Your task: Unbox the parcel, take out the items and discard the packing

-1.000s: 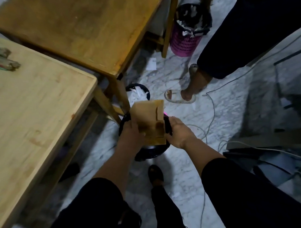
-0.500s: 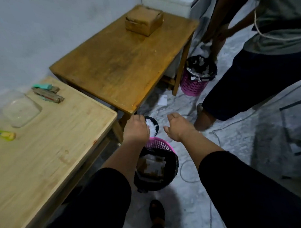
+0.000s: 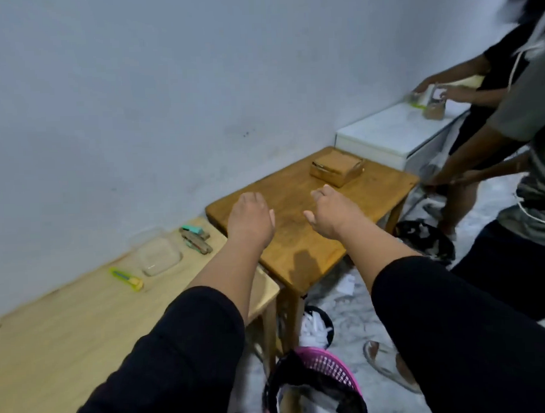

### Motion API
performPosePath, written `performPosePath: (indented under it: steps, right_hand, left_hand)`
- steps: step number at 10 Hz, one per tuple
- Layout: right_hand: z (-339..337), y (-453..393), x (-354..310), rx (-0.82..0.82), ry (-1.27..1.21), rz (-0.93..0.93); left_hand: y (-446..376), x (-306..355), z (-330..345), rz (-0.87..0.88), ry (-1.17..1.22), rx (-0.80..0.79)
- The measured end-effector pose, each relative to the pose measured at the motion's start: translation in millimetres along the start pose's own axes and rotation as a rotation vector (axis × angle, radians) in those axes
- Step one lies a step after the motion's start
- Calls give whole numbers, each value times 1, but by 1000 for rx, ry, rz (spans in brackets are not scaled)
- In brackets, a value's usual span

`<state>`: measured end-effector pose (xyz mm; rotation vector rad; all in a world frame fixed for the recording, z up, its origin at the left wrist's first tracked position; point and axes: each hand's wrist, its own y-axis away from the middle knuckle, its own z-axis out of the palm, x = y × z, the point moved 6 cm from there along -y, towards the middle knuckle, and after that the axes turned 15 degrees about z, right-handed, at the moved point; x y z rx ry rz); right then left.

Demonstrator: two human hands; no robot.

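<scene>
At nine o'clock I see the pale wooden table (image 3: 53,331), with a yellow-green utility knife (image 3: 127,278) lying on it, then a clear plastic tray (image 3: 157,255) just beside it toward the wall, then a second cutter with a teal end (image 3: 195,239) near the table's far corner. My left hand (image 3: 250,219) hangs over the darker wooden table (image 3: 300,236) at about eleven o'clock, palm down, fingers curled loosely downward, nothing in it. My right hand (image 3: 333,213) sits at about one o'clock over the same table, thumb out to the side, fingers bent and relaxed, also empty. Beyond both hands, toward twelve to one o'clock on the dark table's far end, rests a brown cardboard parcel (image 3: 337,167), apart from my fingers. Down at six o'clock, on the floor between my sleeves, stands a pink waste basket (image 3: 329,368) with a black liner holding crumpled packing. At three o'clock other people stand by a white cabinet (image 3: 392,134).
</scene>
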<state>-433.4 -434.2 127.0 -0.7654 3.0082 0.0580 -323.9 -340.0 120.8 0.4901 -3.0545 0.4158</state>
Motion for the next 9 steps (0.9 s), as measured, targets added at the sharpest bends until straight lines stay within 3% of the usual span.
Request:
performPosePath:
  steps: [3,5,9]
  right_hand:
    - [-22,-12,-141,2,-27,-225]
    - [-2,-28,-223,-55,-75,-287]
    - [147,-84,-292,-358,-74,-319]
  left_hand:
    - [36,-140,-44,-237,-43,39]
    - [49,-227,-42,-332,-53,20]
    - [78,-321,106,-611,278,-152]
